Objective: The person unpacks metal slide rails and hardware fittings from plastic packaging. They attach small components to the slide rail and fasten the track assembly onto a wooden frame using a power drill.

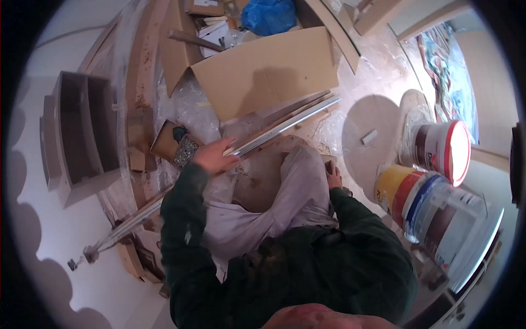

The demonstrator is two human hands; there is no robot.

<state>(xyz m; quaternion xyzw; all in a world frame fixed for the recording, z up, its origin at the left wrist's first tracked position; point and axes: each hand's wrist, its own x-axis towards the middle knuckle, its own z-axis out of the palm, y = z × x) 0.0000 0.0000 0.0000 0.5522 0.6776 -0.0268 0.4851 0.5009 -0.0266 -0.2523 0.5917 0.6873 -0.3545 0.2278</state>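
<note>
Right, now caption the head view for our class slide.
Left hand on a long metal strip, near a cardboard box.

Left of the left hand (215, 156), a grey open-fronted shelf unit (101, 129) stands by a pale wall (60, 236). Ahead of the right hand (334, 178), light brightens the floor (375, 68), seemingly pinkish-beige.

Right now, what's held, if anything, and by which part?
The left hand holds the long, pale metal rail near its middle; the right hand's hold can't be told.
</note>
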